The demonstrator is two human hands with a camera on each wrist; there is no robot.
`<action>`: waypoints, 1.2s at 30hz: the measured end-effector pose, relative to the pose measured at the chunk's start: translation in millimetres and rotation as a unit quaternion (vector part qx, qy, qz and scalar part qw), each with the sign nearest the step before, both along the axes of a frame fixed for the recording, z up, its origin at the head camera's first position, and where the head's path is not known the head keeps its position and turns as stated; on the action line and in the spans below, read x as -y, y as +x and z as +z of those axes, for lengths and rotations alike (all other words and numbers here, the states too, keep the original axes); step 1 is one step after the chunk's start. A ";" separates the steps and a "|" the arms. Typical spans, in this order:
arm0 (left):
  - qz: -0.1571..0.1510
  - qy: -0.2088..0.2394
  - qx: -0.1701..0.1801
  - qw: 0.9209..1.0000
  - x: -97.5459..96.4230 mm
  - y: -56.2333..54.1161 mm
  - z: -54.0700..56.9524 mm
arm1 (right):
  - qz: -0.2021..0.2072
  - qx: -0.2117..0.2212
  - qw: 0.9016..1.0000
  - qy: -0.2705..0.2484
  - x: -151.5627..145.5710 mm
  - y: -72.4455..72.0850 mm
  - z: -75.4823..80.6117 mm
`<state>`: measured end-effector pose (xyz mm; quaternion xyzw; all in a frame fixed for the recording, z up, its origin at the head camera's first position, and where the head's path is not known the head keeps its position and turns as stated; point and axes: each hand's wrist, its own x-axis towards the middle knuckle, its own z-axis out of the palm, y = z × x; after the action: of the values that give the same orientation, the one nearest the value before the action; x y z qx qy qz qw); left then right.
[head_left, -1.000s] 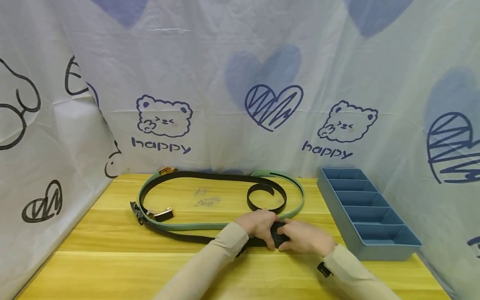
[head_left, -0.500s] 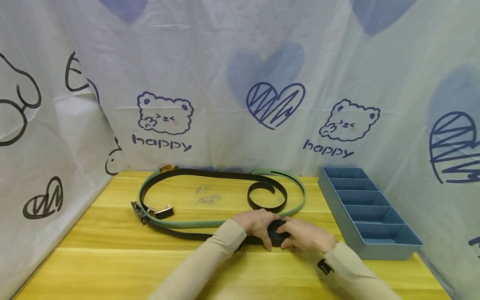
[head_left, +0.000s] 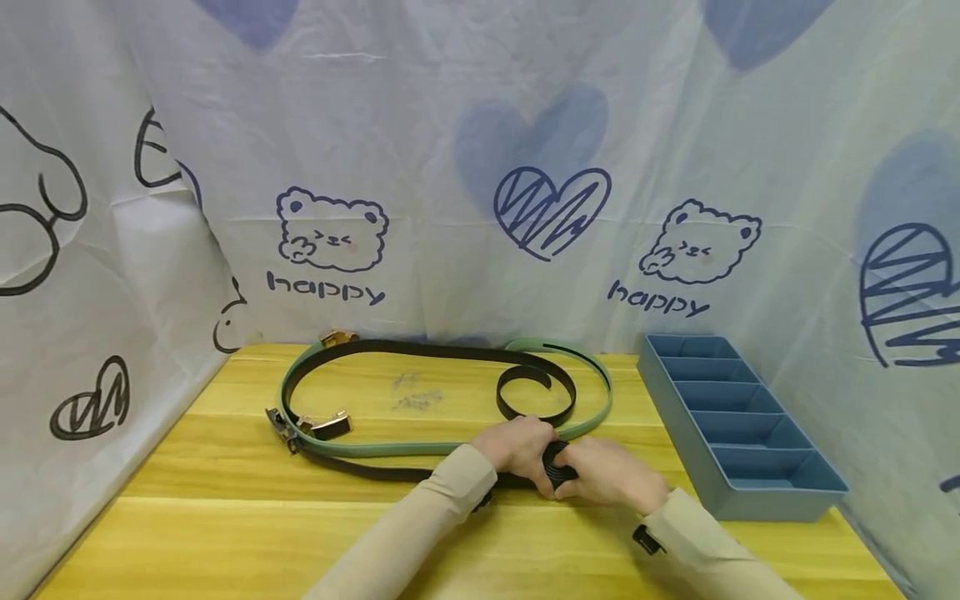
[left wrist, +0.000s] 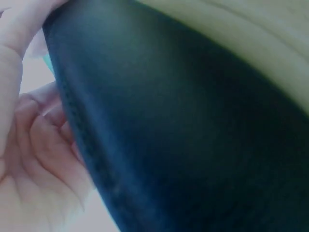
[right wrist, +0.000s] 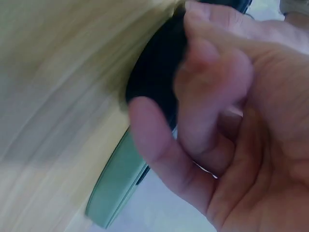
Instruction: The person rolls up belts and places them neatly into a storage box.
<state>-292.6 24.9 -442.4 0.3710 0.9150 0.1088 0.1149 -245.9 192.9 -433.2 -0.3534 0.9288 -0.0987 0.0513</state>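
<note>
In the head view a black belt [head_left: 386, 473] lies along the front of the other belts, its right part wound into a flat coil [head_left: 558, 467]. The left hand [head_left: 519, 452] grips the coil from its left side. Opposite it, the right hand [head_left: 613, 475] pinches the coil's right side, fingertips close to the left hand's. The left wrist view is mostly filled by the black strap [left wrist: 159, 116], with the left hand [left wrist: 43, 150] beside it. In the right wrist view, curled fingers of the right hand [right wrist: 227, 106] press at the dark coil [right wrist: 157, 72].
A green belt [head_left: 390, 451] loops behind the hands, its gold buckle [head_left: 339, 337] at the back. Another black belt [head_left: 435, 350] ends in a curl [head_left: 536, 398]. A dark buckle [head_left: 281, 425] lies at left. A blue-grey divided box [head_left: 772, 502] stands at right, before a printed curtain [head_left: 450, 275].
The fingertips of both hands have closed in around the coil, and less of it shows between them. The other belts and the box stay in place.
</note>
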 end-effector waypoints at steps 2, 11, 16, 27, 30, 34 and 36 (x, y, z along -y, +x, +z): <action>0.002 -0.003 0.005 1.000 0.9 0.2 -0.6 | -0.003 -0.006 1.000 -0.003 0.7 0.9 -0.7; -0.023 0.004 0.064 0.998 9.5 -5.6 1.9 | 0.037 0.010 0.999 -0.004 -5.8 -5.8 0.9; -0.028 0.005 0.059 0.998 8.7 -5.8 1.5 | 0.036 0.006 0.999 0.006 -6.4 -5.8 0.9; -0.017 0.018 0.033 0.999 6.9 -2.8 -3.2 | 0.014 -0.058 0.998 -0.019 -0.7 1.5 -10.6; -0.019 0.031 0.053 0.998 8.9 -3.9 -2.7 | 0.026 -0.049 0.998 -0.040 -4.1 -1.2 -11.8; -0.018 0.033 0.099 0.994 12.2 -7.3 -1.3 | 0.057 -0.035 0.997 -0.039 -7.2 -7.8 -9.4; -0.017 0.033 0.127 0.991 13.4 -8.7 -1.1 | 0.076 -0.019 0.996 -0.034 -8.1 -11.0 -6.7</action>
<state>-301.3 11.5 -443.6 0.3735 0.8825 0.1830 0.2196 -256.9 201.0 -440.0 -0.4260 0.8964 -0.1194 0.0287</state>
